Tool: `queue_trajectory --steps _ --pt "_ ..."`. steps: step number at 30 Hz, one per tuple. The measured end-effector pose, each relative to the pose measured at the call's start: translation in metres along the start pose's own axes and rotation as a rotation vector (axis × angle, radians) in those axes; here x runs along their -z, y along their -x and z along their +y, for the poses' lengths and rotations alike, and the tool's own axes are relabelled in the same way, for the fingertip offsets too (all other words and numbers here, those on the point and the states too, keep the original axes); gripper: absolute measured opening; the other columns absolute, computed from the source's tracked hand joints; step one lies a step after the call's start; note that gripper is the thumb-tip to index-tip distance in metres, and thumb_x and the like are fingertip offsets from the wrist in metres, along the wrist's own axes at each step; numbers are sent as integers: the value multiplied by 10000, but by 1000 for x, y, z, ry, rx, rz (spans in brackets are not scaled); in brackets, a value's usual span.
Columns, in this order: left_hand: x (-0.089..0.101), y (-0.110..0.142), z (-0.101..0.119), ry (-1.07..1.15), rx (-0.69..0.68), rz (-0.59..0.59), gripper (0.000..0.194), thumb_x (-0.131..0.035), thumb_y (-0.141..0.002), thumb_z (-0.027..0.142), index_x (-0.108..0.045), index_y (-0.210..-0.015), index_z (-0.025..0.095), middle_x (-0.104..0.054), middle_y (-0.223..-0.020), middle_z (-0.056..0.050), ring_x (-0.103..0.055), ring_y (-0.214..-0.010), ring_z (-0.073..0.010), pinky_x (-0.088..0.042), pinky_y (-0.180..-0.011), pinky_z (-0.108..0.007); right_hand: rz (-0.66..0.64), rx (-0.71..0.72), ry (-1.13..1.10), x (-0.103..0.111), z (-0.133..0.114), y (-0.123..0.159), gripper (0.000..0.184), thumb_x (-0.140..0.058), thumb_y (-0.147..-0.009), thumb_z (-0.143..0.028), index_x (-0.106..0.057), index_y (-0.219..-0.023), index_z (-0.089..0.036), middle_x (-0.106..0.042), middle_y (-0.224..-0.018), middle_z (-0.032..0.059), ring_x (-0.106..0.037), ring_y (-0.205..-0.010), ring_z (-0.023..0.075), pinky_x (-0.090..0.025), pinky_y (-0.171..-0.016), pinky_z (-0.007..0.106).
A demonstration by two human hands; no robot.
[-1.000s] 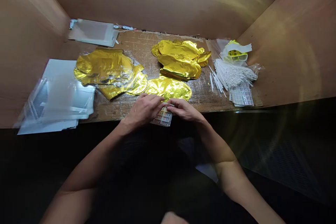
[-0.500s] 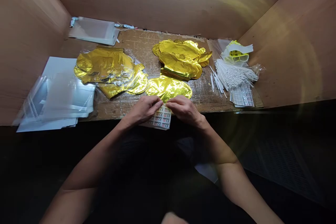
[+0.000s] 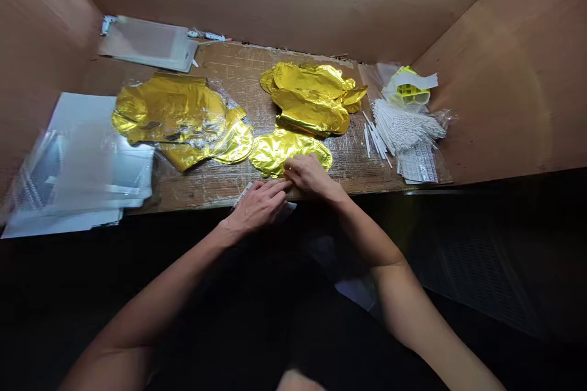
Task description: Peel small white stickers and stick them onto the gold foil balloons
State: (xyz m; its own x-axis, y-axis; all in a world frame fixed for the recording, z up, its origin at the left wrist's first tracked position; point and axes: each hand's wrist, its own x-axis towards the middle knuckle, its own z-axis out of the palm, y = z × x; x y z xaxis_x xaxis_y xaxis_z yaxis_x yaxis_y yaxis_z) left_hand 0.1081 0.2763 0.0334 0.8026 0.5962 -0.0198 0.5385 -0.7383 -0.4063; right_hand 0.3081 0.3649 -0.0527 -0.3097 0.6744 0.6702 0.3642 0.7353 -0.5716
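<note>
Your left hand lies at the near edge of the wooden workbench, back upward, spread over a label sheet. Corners of the sheet show on both sides of the hand; the rest is covered. Left fingers: close together, extended toward the right hand. Whether they grip the sheet or only rest on it, you cannot tell from this view.

Your right hand sits just right of the left, fingers bent, thumb and forefinger tips close together at the near edge of a flat gold foil balloon. Cannot tell whether anything is pinched between them.

Position of the foil balloon: front centre of the bench, lying flat, just beyond your hands. Directly behind it, a pile of gold foil balloons. To its left, a further batch of gold foil balloons in clear wrap.

Far left: clear plastic sleeves on white sheets. Back left corner: a stack of translucent sheets.

Right side: a heap of white sticks, several loose ones beside it; small printed sheets in front; a yellow item behind.
</note>
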Motion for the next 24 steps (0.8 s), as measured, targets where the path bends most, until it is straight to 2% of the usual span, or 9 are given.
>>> queue_trajectory --steps 3,5,9,13,16,18,19,21,24 --pt "0 0 -1 18 9 7 256 -434 -1159 217 -660 -1266 166 -517 -1572 -125 -502 -1461 -289 -445 -1022 -487 106 -130 194 2 1 5 237 -600 -1068 -355 -661 -1158 -145 -715 -978 125 -594 -916 260 -298 -909 389" --pt "1 0 -2 32 7 11 252 -429 -1165 222 -671 -1214 169 -518 -1571 -124 -492 -1471 -290 -442 -1025 -487 156 -117 196 4 7 8 251 -599 -1071 -373 -647 -1170 -147 -708 -1046 133 -586 -1000 271 -292 -943 393" --pt "2 2 -3 11 -38 25 229 -456 -1160 211 -676 -1109 173 -491 -1600 -101 -455 -1500 -288 -447 -1035 -495 41 52 78 2 23 6 239 -571 -1087 -398 -647 -1040 -177 -677 -1098 96 -540 -1054 240 -288 -941 372" --pt "2 3 -3 -9 -57 29 205 -482 -1147 198 -675 -1089 166 -455 -1625 -110 -433 -1515 -302 -458 -1034 -503 -12 30 -150 1 32 -4 344 -514 -1094 -394 -603 -853 -164 -606 -873 42 -486 -856 180 -320 -817 328" --pt "0 2 -4 7 -28 21 196 -480 -1142 196 -673 -1158 168 -481 -1600 -134 -479 -1477 -312 -457 -1033 -506 -133 34 -435 22 45 -21 394 -514 -1082 -449 -573 -813 -168 -511 -746 -7 -418 -695 131 -329 -669 282" --pt "-1 2 -5 23 -9 16 207 -469 -1143 207 -673 -1156 171 -502 -1581 -142 -500 -1457 -314 -455 -1033 -506 -166 22 -469 52 67 -37 390 -567 -1068 -462 -590 -811 -170 -515 -726 -20 -419 -655 116 -351 -620 264" --pt "-2 2 -6 32 -4 14 217 -459 -1145 213 -672 -1139 172 -506 -1578 -143 -500 -1457 -312 -455 -1034 -505 -97 -33 -415 71 81 -47 393 -598 -1061 -454 -601 -789 -170 -523 -712 -19 -428 -645 115 -370 -608 260" --pt "-2 3 -8 60 2 16 241 -439 -1151 231 -668 -1106 174 -515 -1572 -142 -491 -1466 -309 -454 -1034 -500 165 -208 -258 110 112 -63 432 -531 -1099 -415 -633 -766 -160 -553 -714 1 -463 -668 125 -428 -628 262" --pt "-1 1 -10 174 45 49 251 -431 -1155 266 -646 -1064 175 -561 -1525 -138 -529 -1423 -298 -459 -1030 -483 582 -399 -97 149 132 -68 472 -304 -1153 -242 -679 -915 -84 -641 -892 124 -551 -893 175 -496 -795 307"
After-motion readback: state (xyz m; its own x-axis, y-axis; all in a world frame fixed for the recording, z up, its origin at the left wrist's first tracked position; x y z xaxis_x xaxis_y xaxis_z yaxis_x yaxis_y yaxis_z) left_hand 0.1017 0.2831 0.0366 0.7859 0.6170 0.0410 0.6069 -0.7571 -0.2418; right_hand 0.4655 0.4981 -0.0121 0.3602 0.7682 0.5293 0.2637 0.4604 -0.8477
